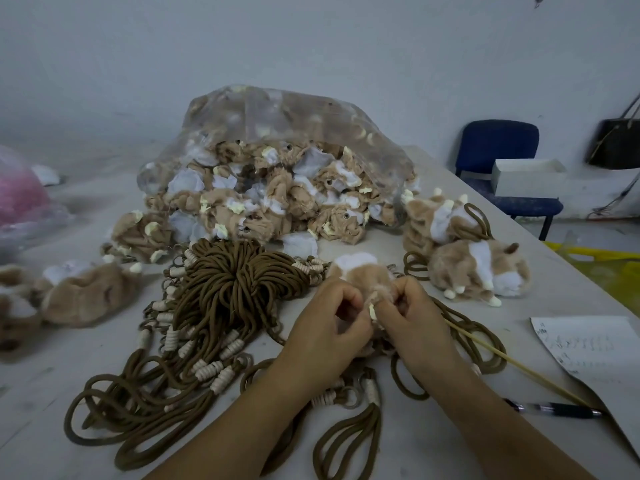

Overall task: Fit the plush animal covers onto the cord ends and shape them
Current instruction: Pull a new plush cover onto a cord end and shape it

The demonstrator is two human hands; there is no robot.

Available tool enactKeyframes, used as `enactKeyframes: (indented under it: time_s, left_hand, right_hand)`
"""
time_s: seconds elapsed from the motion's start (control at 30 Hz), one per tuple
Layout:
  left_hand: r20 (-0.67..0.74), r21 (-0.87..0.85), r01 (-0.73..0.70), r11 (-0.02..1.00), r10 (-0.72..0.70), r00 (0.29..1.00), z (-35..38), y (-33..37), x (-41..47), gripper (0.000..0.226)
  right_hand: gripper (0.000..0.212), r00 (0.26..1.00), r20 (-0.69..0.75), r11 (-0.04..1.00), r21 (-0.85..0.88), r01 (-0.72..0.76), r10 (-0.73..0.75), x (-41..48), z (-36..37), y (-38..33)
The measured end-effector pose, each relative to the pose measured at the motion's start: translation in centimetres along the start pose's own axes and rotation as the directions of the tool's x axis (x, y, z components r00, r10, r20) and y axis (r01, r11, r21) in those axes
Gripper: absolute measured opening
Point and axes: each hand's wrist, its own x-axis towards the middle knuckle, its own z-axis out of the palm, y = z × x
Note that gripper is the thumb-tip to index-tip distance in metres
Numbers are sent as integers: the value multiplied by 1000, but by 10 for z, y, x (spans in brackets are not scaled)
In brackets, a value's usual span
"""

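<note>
A tan and white plush animal cover (360,271) is held just above the table, between both hands. My left hand (329,327) grips its lower left edge with curled fingers. My right hand (412,320) pinches the right edge, where a small cream foot pokes out. The cord end inside it is hidden by my fingers. A big bundle of brown cords (221,292) with cream wrapped ends lies to the left. Several fitted plush animals (478,268) lie to the right.
A clear plastic bag (277,133) spilling inside-out covers stands behind. More covers (86,292) lie at the left. A thin wooden stick (512,365), a pen (561,410) and a paper sheet (595,348) lie at the right. A blue chair (498,143) stands beyond the table edge.
</note>
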Motion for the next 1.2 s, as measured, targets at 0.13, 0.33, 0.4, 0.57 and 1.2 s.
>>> enactKeyframes:
  time_s: [0.13, 0.33, 0.4, 0.57, 1.2]
  left_hand:
    - [112, -175, 232, 957, -215, 970, -5, -2, 1, 12]
    - [101, -148, 195, 969, -182, 978, -7, -1, 0, 19]
    - [20, -39, 102, 994, -101, 995, -4, 0, -1, 26]
    - [-184, 88, 121, 989, -103, 977, -6, -9, 4, 23]
    - [130, -361, 276, 891, -245, 961, -4, 1, 1, 13]
  right_hand:
    - [16, 997, 62, 998, 40, -38, 35, 0, -4, -5]
    - [21, 994, 108, 997, 67, -38, 31, -4, -5, -11]
    - [20, 990, 135, 994, 90, -56, 44, -4, -5, -11]
    - [12, 950, 304, 989, 108, -105, 68, -8, 4, -11]
    - [23, 998, 56, 1000, -7, -4, 5, 0, -5, -5]
